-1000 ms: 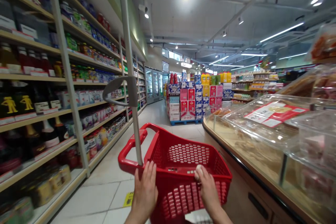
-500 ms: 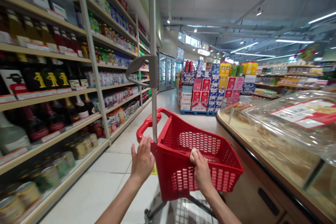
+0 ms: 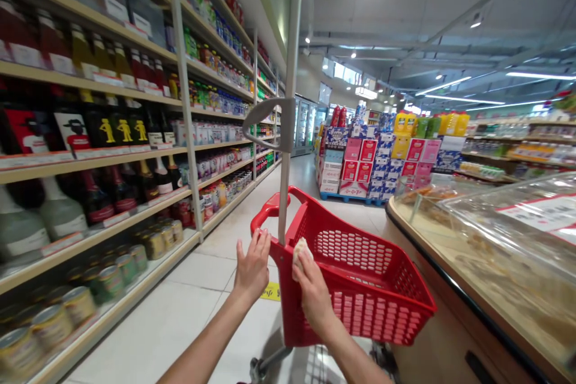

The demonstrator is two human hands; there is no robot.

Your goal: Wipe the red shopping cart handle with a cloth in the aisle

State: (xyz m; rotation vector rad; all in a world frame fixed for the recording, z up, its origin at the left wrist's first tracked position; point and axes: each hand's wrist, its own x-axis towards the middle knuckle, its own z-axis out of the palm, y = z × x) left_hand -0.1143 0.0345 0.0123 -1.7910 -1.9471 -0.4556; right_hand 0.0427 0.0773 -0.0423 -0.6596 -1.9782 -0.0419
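Observation:
A red plastic shopping cart (image 3: 378,306) with slotted basket walls stands in front of me, turned to the right. From its handle corner rises a grey metal pole (image 3: 288,204) with a grey plastic hook (image 3: 270,126) on it. My left hand (image 3: 252,265) rests its outstretched fingers against the cart near the red handle (image 3: 265,211), with nothing visible in it. My right hand (image 3: 315,294) holds a crumpled off-white cloth (image 3: 301,250) against the cart's near top edge, just right of the pole. The palm side of each hand is hidden.
Shelves (image 3: 135,159) of bottles and cans line the left. To the right runs a counter (image 3: 418,240) with clear plastic covers (image 3: 531,240), close to the cart's far end. Stacked drink cartons (image 3: 355,162) stand ahead. A yellow floor sticker (image 3: 270,291) lies beneath the cart.
My right hand has slid the cloth leftward along the cart's near edge, toward the pole. My left hand stays by the handle. The whole view has shifted, so things appear farther right.

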